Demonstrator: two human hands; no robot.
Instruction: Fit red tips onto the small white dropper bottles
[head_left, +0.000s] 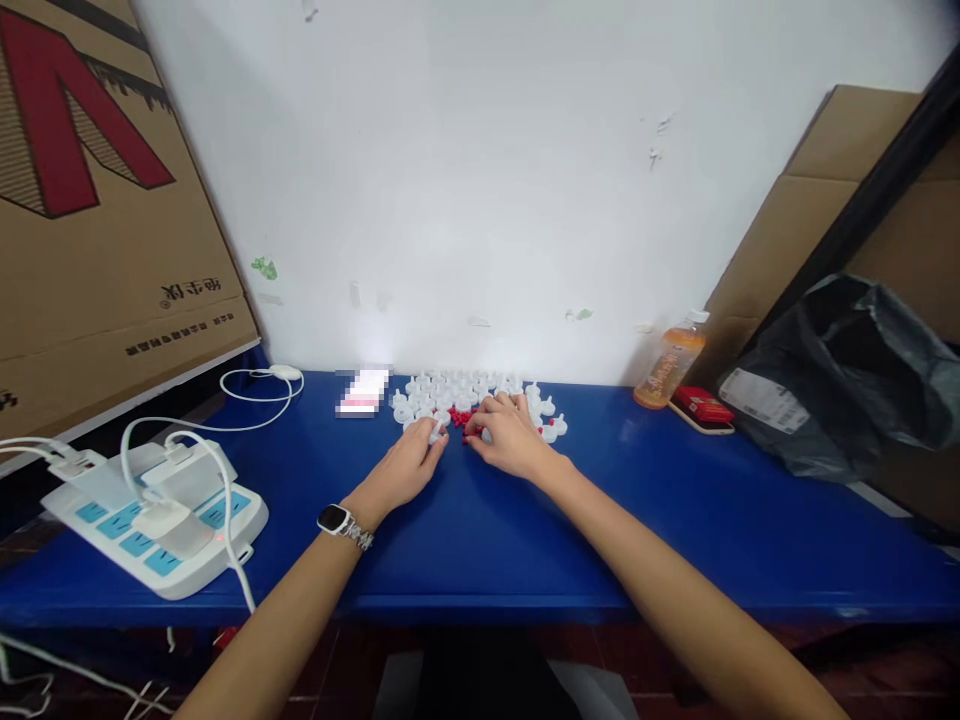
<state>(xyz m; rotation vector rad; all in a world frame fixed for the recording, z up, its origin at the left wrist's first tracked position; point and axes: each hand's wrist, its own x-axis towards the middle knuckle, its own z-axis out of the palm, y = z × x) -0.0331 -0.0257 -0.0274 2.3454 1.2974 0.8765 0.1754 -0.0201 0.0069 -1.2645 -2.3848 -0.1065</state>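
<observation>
My left hand (409, 465) is closed around a small white plastic piece (436, 432) with a thin stem sticking up. To its right, my right hand (510, 435) has thumb and fingertips drawn together in a pinch low over the table, with a small red piece (466, 438) at the tips. Between the hands lies a pile of tiny red pieces (459, 418). Behind them, many white round plastic pieces with stems (465, 386) are massed near the wall. Some at the right (553, 428) have red bits by them. My right fingers partly hide the pile.
A white power strip (187, 560) with plugged-in chargers and cables occupies the blue table's (480, 560) left side. A blurred-out, bright flat item (364, 392) lies near the wall. At right stand an orange drink bottle (670, 365), a red box (701, 405) and a dark plastic bag (840, 380).
</observation>
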